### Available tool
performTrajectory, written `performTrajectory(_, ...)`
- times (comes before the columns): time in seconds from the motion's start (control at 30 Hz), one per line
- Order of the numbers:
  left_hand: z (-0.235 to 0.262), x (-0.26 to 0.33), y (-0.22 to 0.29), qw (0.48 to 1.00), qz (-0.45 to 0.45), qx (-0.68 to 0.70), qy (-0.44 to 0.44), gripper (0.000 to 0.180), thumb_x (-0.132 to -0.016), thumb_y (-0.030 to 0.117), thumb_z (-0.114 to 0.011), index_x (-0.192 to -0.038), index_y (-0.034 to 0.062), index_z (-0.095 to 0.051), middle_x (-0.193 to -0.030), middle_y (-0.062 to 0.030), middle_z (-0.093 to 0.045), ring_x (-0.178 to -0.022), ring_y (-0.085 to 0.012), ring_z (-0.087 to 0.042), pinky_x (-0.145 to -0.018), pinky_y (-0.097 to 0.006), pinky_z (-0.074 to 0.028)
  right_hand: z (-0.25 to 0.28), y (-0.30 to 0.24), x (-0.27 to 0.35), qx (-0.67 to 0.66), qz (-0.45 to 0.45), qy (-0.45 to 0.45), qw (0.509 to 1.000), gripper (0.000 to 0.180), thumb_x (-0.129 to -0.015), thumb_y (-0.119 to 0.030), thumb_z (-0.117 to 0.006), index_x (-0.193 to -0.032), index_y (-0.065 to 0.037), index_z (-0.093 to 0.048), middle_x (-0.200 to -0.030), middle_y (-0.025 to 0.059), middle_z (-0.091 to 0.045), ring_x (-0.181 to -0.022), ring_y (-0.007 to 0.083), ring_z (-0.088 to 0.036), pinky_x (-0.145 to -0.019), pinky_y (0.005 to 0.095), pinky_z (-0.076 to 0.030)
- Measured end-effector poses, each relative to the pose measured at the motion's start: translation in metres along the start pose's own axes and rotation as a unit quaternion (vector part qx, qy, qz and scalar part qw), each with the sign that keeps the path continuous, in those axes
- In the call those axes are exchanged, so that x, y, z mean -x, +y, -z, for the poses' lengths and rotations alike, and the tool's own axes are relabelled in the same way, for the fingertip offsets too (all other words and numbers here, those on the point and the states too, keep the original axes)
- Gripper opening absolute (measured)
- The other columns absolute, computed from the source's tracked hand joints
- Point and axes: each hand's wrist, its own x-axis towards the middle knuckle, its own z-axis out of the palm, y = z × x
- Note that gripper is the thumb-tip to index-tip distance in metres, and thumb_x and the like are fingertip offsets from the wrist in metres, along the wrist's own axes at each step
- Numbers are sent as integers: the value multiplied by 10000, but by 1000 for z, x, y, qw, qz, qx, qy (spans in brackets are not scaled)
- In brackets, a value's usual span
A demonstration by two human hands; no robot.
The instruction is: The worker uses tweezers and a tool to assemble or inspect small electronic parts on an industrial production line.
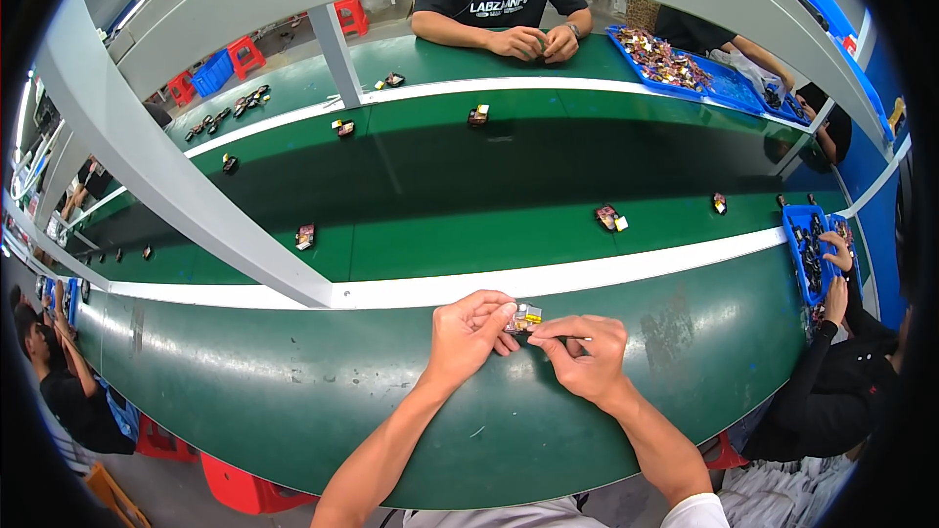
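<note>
Pinching a small yellow-and-silver boxy part [527, 316] between both sets of fingertips, you held it just above the green work table [293, 391], near the white strip [587, 274]. Left hand [468, 332] and right hand [585, 352] were both curled tight on it. Similar parts [610, 219] lay on the belt beyond.

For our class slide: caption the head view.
Both hands, left hand and right hand, hold a small part over a green workbench.
</note>
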Motion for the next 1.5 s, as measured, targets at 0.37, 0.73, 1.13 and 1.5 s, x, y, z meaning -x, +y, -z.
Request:
performTrajectory(0.37, -3, 0, 1, 999, -5, -33, 7, 187, -898, -38, -702, -1074, -76, -652, -854, -101, -721, -643, -123, -690, -557, -250, -579, -5, 5, 5, 5, 35, 10, 999, 131, -731, 36, -786, -775, -81, -747, -805, 43, -773, -475, 97, -598, -476, 243, -410)
performTrajectory(0.73, 4, -28, 7, 996, -27, -54, 64, 112, -924, -25, -647, -1027, -65, -636, -840, -173, -722, -595, -189, -693, -525, -276, -587, -2, 14, 1, 22, 68, 73, 995, 127, -724, 15, -817, -797, -63, -749, -829, 44, -773, -481, 92, -591, -465, 226, -398)
performTrajectory(1.13, 74, -115, 64, 659, -169, -666, 307, 148, -878, 116, -677, -982, 12, -685, -1069, -178, -640, -865, -425, -672, -770, -502, -527, 1, 29, -2, 6, 45, 106, 993, 162, -732, -1, -823, -856, -65, -741, -785, 54, -751, -495, 166, -624, -480, 261, -467)
performTrajectory(1.5, -70, -203, 55, 908, -9, -404, -113, 174, -866, 122, -717, -992, 2, -729, -836, -72, -726, -597, -119, -656, -451, -265, -492, 6, 31, 3, 26, 27, 86, 996, 119, -759, -51, -810, -841, -76, -727, -802, 45, -755, -441, 167, -561, -471, 275, -462)
